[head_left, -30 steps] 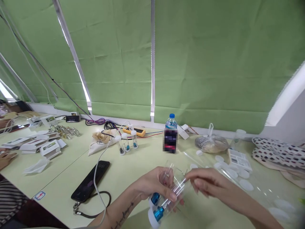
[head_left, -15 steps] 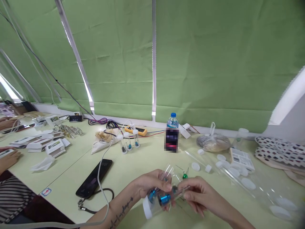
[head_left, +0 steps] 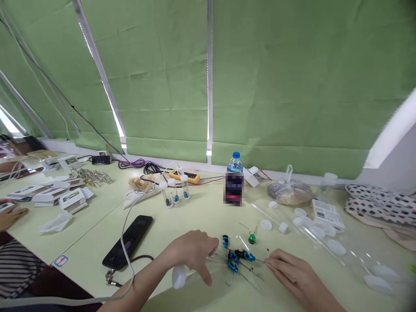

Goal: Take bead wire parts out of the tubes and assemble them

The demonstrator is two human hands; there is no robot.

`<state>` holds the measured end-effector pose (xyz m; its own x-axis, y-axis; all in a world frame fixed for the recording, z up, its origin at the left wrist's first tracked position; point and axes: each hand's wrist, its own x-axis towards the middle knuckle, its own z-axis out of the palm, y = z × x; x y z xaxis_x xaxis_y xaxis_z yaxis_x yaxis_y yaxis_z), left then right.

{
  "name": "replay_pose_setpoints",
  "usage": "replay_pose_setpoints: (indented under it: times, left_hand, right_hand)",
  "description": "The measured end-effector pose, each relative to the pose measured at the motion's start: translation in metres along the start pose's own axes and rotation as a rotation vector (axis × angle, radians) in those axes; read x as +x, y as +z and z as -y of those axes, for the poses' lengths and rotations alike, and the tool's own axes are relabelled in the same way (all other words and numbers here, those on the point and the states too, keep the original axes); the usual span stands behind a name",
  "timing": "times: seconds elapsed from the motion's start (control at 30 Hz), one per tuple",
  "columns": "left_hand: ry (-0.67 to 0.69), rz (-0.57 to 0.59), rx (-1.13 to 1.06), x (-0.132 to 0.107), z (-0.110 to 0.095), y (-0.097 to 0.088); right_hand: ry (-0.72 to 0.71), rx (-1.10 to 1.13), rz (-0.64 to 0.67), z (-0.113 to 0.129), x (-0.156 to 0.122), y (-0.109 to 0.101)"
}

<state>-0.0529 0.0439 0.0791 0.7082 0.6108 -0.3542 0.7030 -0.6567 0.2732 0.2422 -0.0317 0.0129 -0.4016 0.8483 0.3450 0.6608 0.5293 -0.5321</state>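
Far L of the blue-capped bottle [head_left: 234, 182], a co-worker's hand [head_left: 9, 215] rests at the edge of the tabletop [head_left: 195, 216], w/ white card boxes [head_left: 72, 201] a bit closer to the bottle. Then a black phone [head_left: 130, 238], L of the bottle & on its near side, pale cable [head_left: 65, 300] running over it. Three white-capped tubes [head_left: 175, 194] stand L of the bottle, toward the back.

Now the L hand [head_left: 196, 253], bottle's near side & left: forearm angled up to the R, wrist bent, back of hand up, fingers curling over, thumb dropped low & well spread. Hand's open, nothing seen in its grasp. White cap [head_left: 178, 277] just by the wrist.

Straight on the bottle's near side: blue metallic pieces [head_left: 233, 260], heaped, thin rods poking out every which way. Green piece [head_left: 252, 238] sits apart, slightly R of the bottle's line.

R hand [head_left: 289, 271], near side & R of the bottle: forearm in from bottom R, fingers bunched, pointing L, pinched on the end of a thin rod [head_left: 259, 260] at the heap. Tied plastic bag [head_left: 289, 194] well R of the bottle, round white caps [head_left: 336, 247] farther R & nearer.
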Motion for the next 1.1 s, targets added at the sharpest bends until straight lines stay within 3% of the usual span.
replay_pose_setpoints:
  times: [0.13, 0.27, 0.4, 0.5, 0.53, 0.63, 0.73, 0.83, 0.97, 1.1]
  left_hand:
    - [-0.009, 0.108, 0.052, 0.009, -0.001, -0.005]
    - [-0.030, 0.133, -0.018, 0.011, 0.005, -0.009]
    - [0.030, -0.028, -0.169, 0.005, 0.011, -0.011]
    - [0.139, -0.077, -0.503, 0.003, 0.009, -0.010]
    - [0.172, -0.031, -0.656, 0.004, 0.007, -0.008]
    - [0.256, 0.207, -1.019, 0.013, -0.001, -0.002]
    - [0.348, 0.372, -1.112, 0.024, -0.008, 0.002]
    - [0.403, 0.473, -1.078, 0.031, -0.012, 0.005]
    - [0.451, 0.601, -0.960, 0.037, -0.012, 0.010]
    - [0.466, 0.665, -0.976, 0.043, -0.012, 0.011]
  right_hand:
    - [-0.060, -0.164, -0.041, -0.007, -0.004, 0.010]
    - [-0.097, -0.280, -0.061, -0.011, -0.006, 0.018]
    - [-0.143, -0.342, -0.096, -0.012, -0.010, 0.021]
    - [-0.146, -0.331, -0.150, 0.005, -0.007, 0.016]
    - [-0.131, -0.290, -0.154, 0.015, -0.003, 0.012]
    - [0.089, 0.132, -0.077, 0.052, 0.016, 0.001]
    - [0.148, 0.426, 0.173, 0.078, 0.038, -0.007]
    - [0.186, 0.597, 0.396, 0.083, 0.052, -0.007]
    - [0.167, 0.607, 0.556, 0.079, 0.056, -0.004]
    - [0.035, 0.393, 0.506, 0.083, 0.056, -0.005]
